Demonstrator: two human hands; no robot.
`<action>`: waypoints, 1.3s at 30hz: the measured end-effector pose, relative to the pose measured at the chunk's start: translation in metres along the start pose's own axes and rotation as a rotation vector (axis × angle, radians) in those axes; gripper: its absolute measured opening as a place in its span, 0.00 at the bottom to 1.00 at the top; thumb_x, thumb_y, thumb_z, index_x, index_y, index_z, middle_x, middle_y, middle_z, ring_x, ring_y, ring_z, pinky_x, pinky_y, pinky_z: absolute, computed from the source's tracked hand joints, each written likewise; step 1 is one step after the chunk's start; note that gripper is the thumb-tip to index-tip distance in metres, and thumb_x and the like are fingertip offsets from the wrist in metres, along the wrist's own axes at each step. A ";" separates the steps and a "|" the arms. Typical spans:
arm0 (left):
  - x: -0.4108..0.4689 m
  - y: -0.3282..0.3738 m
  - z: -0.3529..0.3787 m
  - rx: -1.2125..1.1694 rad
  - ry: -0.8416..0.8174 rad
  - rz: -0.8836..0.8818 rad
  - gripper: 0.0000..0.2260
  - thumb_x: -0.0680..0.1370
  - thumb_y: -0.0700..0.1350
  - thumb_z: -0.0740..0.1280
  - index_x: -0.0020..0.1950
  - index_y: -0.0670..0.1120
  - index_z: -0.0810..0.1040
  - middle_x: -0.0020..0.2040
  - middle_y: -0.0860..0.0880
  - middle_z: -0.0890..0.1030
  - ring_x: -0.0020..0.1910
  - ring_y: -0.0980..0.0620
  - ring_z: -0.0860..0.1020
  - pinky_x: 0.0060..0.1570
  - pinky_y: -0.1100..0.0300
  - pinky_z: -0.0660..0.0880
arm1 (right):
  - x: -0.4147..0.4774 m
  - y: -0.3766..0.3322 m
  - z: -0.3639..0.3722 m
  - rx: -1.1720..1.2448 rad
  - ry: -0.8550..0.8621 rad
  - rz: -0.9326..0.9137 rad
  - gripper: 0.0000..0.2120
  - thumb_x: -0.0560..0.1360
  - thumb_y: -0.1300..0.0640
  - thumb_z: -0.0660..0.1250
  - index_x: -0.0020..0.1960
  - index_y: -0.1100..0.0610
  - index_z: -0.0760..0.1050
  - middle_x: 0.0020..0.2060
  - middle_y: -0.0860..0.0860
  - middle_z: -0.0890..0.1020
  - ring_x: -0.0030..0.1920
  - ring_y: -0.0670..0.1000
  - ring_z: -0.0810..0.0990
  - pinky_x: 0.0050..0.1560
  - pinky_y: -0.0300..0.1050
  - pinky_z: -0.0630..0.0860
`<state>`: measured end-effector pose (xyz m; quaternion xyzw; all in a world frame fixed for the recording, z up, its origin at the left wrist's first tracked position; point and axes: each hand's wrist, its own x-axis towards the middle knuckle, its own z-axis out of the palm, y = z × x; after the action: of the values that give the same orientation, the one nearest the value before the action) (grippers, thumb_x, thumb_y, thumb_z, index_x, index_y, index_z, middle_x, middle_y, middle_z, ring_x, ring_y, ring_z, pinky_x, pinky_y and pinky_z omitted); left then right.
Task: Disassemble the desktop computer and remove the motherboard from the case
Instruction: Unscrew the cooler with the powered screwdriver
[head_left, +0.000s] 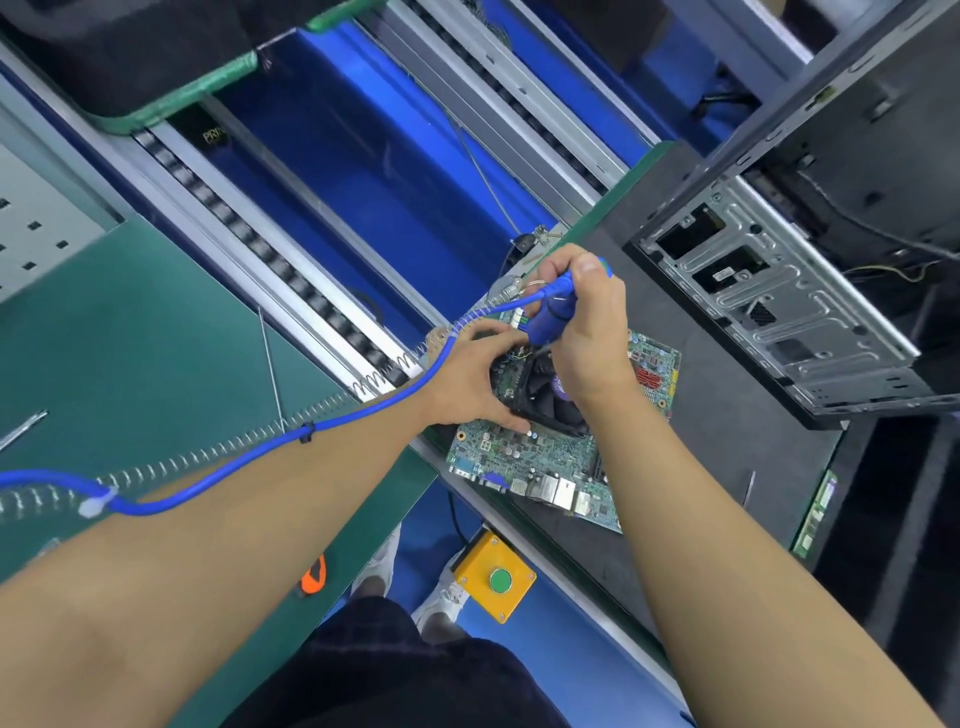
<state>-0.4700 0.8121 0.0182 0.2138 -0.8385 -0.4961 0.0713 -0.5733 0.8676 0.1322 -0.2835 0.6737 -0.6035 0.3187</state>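
Motherboard (561, 441) lies flat on the dark mat (727, 441) at centre frame, outside the empty case (789, 291) at upper right. Right hand (587, 332) is closed around a blue electric screwdriver (550, 317) over the cooler fan (550, 389). Left hand (467, 379), fingers spread, presses on the fan's edge, gripping nothing.

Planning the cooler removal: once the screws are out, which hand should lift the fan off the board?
Probably the left hand: it already rests against the fan on the motherboard, while the right hand grips the blue screwdriver.
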 end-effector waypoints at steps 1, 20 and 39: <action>0.001 -0.002 0.001 0.012 0.001 -0.007 0.46 0.57 0.58 0.83 0.73 0.54 0.70 0.64 0.56 0.63 0.56 0.85 0.43 0.62 0.79 0.39 | 0.000 0.000 -0.001 0.005 0.002 -0.002 0.16 0.69 0.45 0.57 0.34 0.57 0.70 0.34 0.70 0.65 0.32 0.57 0.66 0.32 0.44 0.65; 0.001 -0.013 0.011 0.086 0.045 0.061 0.46 0.56 0.66 0.80 0.71 0.62 0.66 0.57 0.67 0.56 0.60 0.84 0.38 0.61 0.77 0.43 | 0.004 0.002 -0.008 0.048 -0.021 0.039 0.17 0.73 0.40 0.58 0.32 0.49 0.73 0.30 0.56 0.71 0.32 0.57 0.66 0.36 0.50 0.66; 0.008 -0.031 0.029 0.290 0.221 0.084 0.43 0.53 0.86 0.57 0.61 0.65 0.64 0.64 0.76 0.46 0.69 0.64 0.46 0.63 0.44 0.63 | -0.031 0.005 -0.012 0.209 -0.142 0.102 0.20 0.70 0.45 0.60 0.36 0.64 0.67 0.30 0.74 0.59 0.29 0.72 0.57 0.28 0.63 0.58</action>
<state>-0.4782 0.8187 -0.0237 0.2398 -0.8966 -0.3398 0.1522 -0.5627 0.9000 0.1307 -0.2560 0.5963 -0.6318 0.4239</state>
